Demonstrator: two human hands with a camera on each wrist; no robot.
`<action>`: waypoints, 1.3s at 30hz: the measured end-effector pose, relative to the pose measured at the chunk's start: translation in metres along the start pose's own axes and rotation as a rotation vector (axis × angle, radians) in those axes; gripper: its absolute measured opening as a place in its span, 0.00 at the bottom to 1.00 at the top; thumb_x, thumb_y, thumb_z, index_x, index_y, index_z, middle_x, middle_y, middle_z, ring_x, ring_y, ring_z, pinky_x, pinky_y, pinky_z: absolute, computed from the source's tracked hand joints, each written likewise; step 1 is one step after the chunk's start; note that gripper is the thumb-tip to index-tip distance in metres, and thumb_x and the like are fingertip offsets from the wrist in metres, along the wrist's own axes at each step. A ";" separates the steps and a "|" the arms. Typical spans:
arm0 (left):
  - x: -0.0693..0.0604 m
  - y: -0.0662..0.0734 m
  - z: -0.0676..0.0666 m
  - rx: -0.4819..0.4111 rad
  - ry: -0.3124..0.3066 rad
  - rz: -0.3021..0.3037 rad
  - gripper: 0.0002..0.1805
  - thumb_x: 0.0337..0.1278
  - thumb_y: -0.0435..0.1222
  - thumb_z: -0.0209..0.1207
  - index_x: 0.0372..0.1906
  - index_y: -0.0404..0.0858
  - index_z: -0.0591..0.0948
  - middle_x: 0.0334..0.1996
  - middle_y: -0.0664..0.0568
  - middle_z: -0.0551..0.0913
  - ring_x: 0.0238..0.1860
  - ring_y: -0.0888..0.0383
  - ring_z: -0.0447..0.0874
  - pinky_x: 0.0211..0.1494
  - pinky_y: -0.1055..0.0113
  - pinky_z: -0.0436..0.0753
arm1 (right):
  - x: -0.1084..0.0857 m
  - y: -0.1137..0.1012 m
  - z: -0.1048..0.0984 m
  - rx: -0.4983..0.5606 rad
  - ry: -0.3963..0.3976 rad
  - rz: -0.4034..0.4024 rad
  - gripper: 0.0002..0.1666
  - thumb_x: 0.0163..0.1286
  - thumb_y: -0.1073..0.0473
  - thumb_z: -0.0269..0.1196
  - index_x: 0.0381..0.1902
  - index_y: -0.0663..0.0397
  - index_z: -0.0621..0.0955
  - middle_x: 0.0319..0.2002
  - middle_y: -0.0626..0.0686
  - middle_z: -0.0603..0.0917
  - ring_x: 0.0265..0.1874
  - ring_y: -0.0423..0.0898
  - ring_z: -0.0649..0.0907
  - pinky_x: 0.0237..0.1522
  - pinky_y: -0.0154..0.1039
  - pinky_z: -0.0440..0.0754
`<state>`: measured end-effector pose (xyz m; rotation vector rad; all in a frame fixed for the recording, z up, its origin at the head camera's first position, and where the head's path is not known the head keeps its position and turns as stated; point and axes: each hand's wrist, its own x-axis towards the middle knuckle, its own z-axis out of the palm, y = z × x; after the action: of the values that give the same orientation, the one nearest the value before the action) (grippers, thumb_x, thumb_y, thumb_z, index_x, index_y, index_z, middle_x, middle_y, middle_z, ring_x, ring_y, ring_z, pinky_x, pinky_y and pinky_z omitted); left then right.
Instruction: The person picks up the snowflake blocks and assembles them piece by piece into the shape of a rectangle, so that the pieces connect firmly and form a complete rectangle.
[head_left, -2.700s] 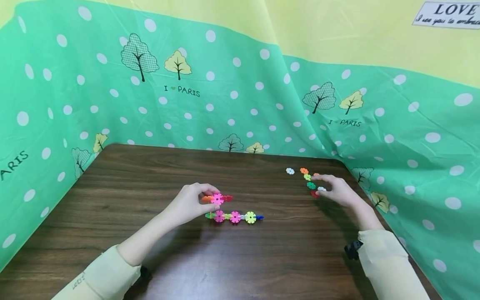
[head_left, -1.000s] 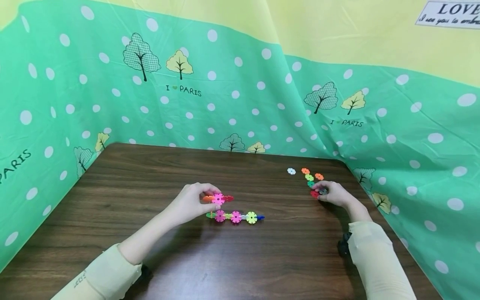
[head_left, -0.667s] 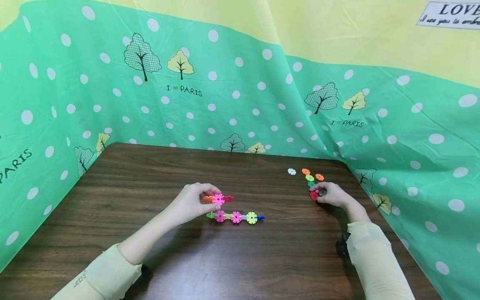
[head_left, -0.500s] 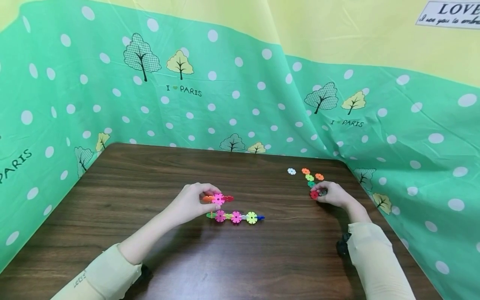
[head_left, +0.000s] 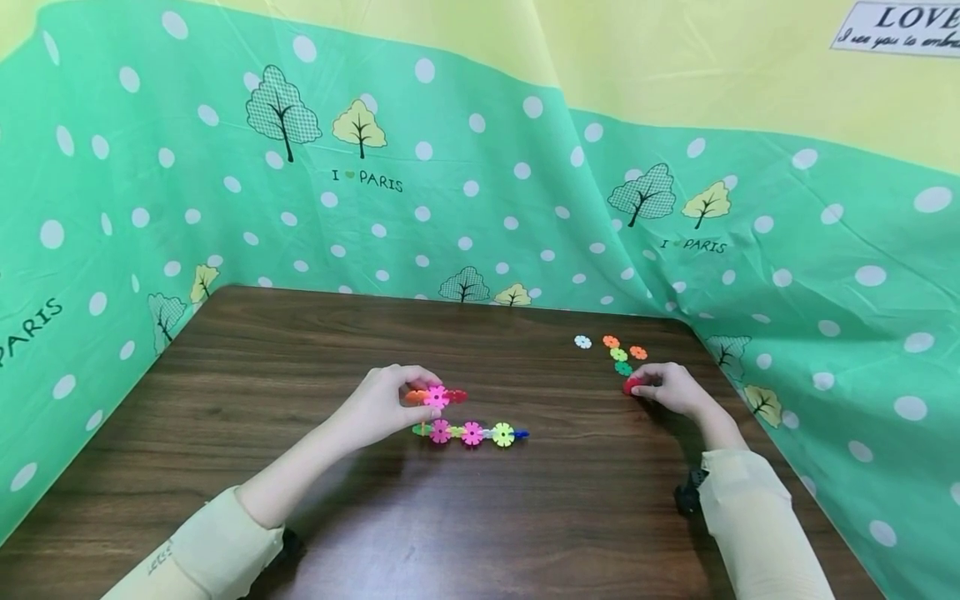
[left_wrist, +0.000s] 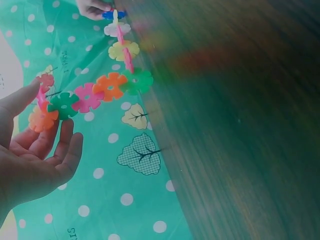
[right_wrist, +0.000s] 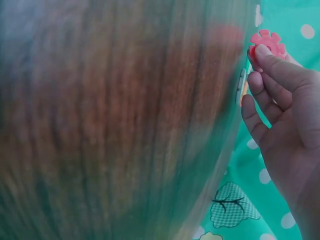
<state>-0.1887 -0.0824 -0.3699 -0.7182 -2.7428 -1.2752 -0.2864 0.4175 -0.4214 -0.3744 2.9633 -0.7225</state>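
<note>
My left hand (head_left: pixel 382 404) pinches one end of a chain of interlocking flower-shaped discs (head_left: pixel 471 434). In the left wrist view the chain (left_wrist: pixel 110 86) bends away from the thumb and fingertips, its pink, orange, green, yellow, white and blue pieces joined at the slots. At the table's far right, my right hand (head_left: pixel 671 387) pinches a red flower disc (head_left: pixel 632 386) between thumb and finger. The right wrist view shows this red disc (right_wrist: pixel 268 40) with its notched rim upright beyond the thumb. Beneath those fingers a pale disc (right_wrist: pixel 241 86) appears edge-on.
Near the right hand lie loose flower discs: a green one (head_left: pixel 623 367), a yellow-green one (head_left: pixel 618 355), two orange ones (head_left: pixel 638 352) and a white one (head_left: pixel 582 342). A green dotted curtain (head_left: pixel 465 192) hangs behind the brown table (head_left: pixel 300 333).
My right hand has come down among the loose discs and now pinches the red one, which has tilted from flat. The left hand holds its chain in the same place.
</note>
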 end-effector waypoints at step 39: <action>0.002 -0.004 0.002 -0.052 -0.026 0.027 0.19 0.50 0.39 0.68 0.50 0.46 0.81 0.39 0.57 0.85 0.34 0.62 0.83 0.38 0.64 0.79 | -0.004 -0.163 -0.019 0.234 0.260 -0.253 0.10 0.62 0.62 0.65 0.41 0.60 0.83 0.35 0.57 0.86 0.31 0.42 0.82 0.31 0.28 0.78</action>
<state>-0.1919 -0.0825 -0.3735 -0.7782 -2.7198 -1.3462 -0.2492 0.2869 -0.3292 -0.6935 3.0469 -1.2186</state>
